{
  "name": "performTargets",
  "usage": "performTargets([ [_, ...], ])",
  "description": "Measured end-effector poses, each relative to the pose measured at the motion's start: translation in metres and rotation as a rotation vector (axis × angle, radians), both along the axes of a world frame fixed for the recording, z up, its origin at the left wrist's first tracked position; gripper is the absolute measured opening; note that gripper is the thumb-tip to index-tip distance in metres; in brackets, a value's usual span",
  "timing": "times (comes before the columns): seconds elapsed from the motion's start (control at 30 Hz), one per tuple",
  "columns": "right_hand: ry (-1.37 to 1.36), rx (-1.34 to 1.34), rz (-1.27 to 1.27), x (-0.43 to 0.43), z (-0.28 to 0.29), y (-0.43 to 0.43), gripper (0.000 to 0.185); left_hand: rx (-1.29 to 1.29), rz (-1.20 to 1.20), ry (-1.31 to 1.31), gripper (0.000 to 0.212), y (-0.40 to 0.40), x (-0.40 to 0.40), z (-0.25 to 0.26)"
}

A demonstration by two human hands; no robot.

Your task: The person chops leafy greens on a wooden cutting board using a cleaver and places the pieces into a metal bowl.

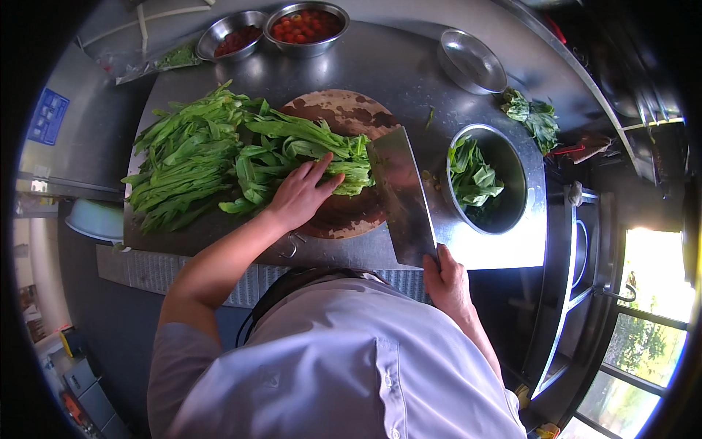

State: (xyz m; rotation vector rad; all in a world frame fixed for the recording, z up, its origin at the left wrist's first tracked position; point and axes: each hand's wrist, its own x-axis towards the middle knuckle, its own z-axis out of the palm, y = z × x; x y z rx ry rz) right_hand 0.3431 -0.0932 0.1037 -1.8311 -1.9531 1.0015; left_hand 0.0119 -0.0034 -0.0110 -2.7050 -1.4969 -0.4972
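Note:
My right hand grips the handle of a Chinese cleaver. Its broad blade stands at the right, cut end of a bunch of leafy green stalks, over a round wooden chopping block. Laid on top of that bunch, my left hand has its fingers apart; whether it presses down cannot be told. More long greens are heaped left of the block on the steel worktable. Right of the cleaver, a deep metal pot contains cut green leaves.
At the back stand a steel bowl of red tomatoes or similar fruit and a bowl of dark red pieces. A tilted metal bowl and a tied bundle of greens lie back right. Metal shelving borders the right side.

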Motion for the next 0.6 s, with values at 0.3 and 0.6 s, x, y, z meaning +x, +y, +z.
performTargets([
  [0.3,-0.168,-0.077,0.134,-0.026,0.026,0.006,0.024,-0.177,0.189,-0.288,0.026,0.013,0.018,0.001],
  [0.6,-0.293,-0.226,0.234,-0.052,0.006,0.043,0.027,0.021,0.07,-0.337,0.015,0.014,0.018,-0.002],
])
